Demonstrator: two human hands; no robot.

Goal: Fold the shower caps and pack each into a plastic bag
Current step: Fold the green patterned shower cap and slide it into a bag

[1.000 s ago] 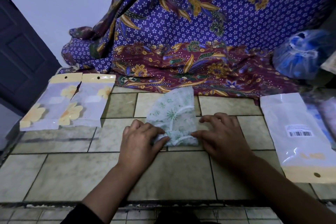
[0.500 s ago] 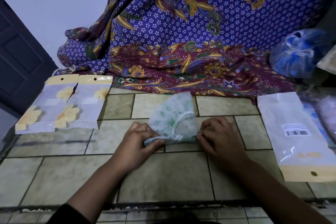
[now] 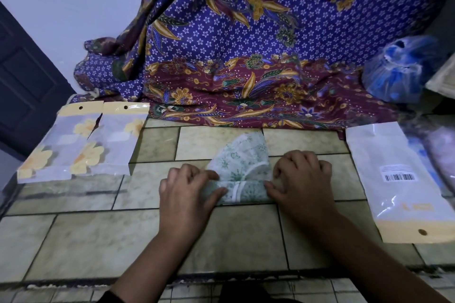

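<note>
A white shower cap with green flower print [image 3: 242, 155] lies flat on the tiled surface [image 3: 98, 241] at the centre. Its near edge is turned up into a narrow folded band. My left hand [image 3: 187, 194] pinches the band's left end and my right hand [image 3: 301, 182] presses its right end. A white plastic bag with a barcode and a yellow header [image 3: 398, 184] lies to the right. Two packed bags with yellow flowers [image 3: 81, 142] lie side by side at the left.
A purple and maroon batik cloth [image 3: 246, 56] hangs and drapes across the back. A blue plastic bundle [image 3: 398, 69] sits at the back right. More clear-wrapped items [image 3: 440, 152] lie at the right edge. A dark door [image 3: 22, 86] stands at the left.
Both hands have lifted the cap's near edge and folded it away from me into a narrow band, then pressed it down. The cap looks shorter now.
</note>
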